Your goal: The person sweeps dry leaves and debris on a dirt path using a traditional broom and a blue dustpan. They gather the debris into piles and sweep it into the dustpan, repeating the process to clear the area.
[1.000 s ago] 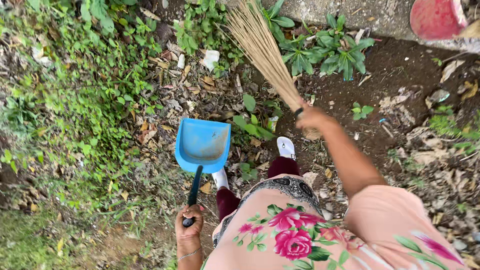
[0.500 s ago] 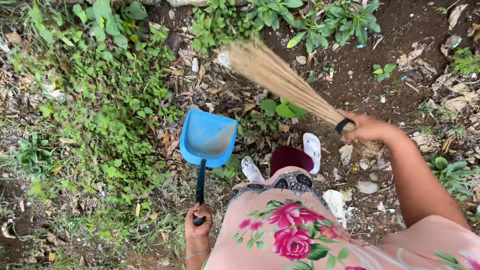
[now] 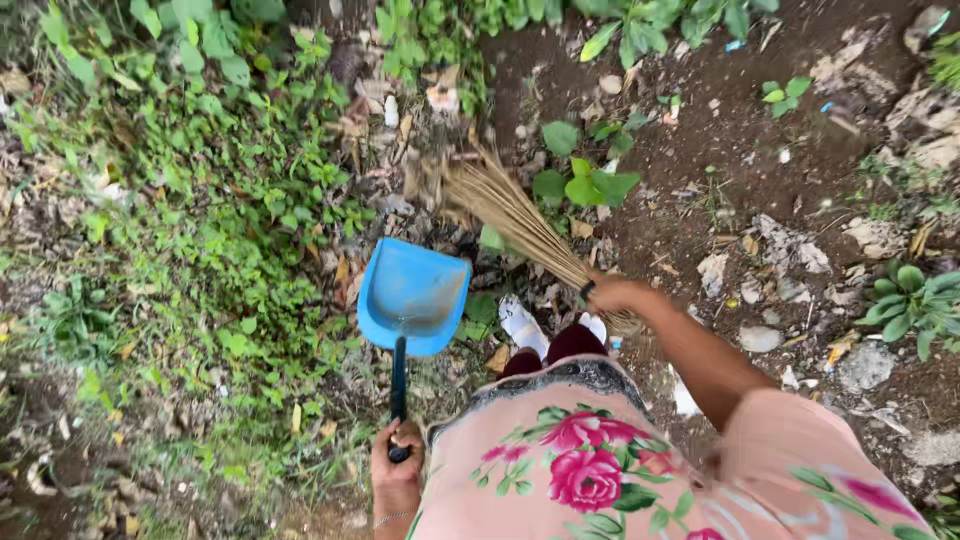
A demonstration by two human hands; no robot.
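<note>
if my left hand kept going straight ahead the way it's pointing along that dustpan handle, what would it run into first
Your left hand grips the end of the dark handle, pointing up the picture. Sliding straight on, it would probably meet the blue dustpan scoop first. Beyond that lie dry leaves and the broom's bristles, though depth is hard to judge.

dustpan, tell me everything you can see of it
The dustpan is a bright blue scoop, plastic by its look, with a long dark handle. Its inside is smudged with dirt but holds no visible litter. It points away from the person, open mouth toward the leaf litter and the broom bristles just beyond it, over the ground between green weeds and bare soil. The left hand grips the handle's end; whether its lip touches the ground is unclear.
</note>
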